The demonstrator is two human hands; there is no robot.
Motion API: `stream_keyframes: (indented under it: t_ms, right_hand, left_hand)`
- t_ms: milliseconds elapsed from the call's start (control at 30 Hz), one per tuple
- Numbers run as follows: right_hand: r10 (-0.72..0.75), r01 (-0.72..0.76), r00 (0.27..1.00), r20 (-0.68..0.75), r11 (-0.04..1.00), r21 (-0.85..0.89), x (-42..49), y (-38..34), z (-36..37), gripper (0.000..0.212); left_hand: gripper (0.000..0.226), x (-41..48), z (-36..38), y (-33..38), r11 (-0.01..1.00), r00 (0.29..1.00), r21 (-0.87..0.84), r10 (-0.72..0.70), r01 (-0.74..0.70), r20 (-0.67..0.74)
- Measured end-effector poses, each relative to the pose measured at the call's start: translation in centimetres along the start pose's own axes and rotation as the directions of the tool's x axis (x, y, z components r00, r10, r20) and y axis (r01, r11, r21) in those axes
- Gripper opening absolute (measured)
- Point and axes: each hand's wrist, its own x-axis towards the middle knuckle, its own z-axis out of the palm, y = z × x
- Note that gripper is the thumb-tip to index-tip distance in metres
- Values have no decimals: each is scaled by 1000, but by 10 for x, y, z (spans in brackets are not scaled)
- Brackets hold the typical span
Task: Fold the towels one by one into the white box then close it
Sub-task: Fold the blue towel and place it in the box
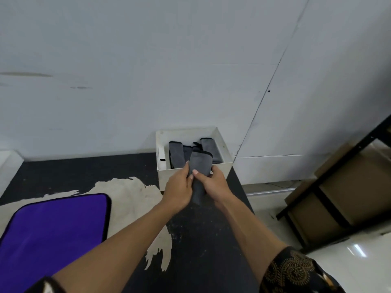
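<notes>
A folded grey towel (200, 163) with dark trim is held between both my hands at the front wall of the white box (220, 170). My left hand (177, 188) grips its left side and my right hand (210, 182) grips its right side, thumb on top. The towel's upper end leans over the box's front rim, its lower end hangs between my palms. The box stands open at the table's far right corner, against the wall. Inside it stand several folded grey towels (176, 154), upright side by side.
A purple towel (53, 231) with dark edging lies flat at the near left on the black table (69, 176), over a patch of torn bare surface (127, 193). To the right, past the table edge, stands a black shelf frame (321, 182) with cardboard boxes.
</notes>
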Motion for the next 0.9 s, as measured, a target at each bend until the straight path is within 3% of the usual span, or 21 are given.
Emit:
stream_keyframes:
  t_ms: [200, 433, 700, 767, 900]
  right_hand:
    - [-63, 60, 996, -68, 997, -47, 29, -17, -21, 33]
    - [-46, 45, 999, -10, 995, -85, 107, -37, -3, 34]
    - [114, -72, 980, 161, 966, -249, 207, -9, 57, 38]
    - [174, -111, 964, 200, 951, -290, 221, 1, 71, 34]
    - [289, -213, 924, 251, 933, -291, 238, 12, 95, 47]
  left_hand:
    - [60, 20, 7, 16, 993, 992, -65, -97, 102, 82]
    - [44, 60, -17, 8, 961, 958, -62, -272, 268, -84]
    - [35, 87, -47, -27, 881, 764, -122, -458, 456, -455]
    - [35, 84, -49, -36, 871, 720, -147, -474, 470, -507]
    - [35, 74, -51, -55, 842, 663, -146, -505, 519, -552]
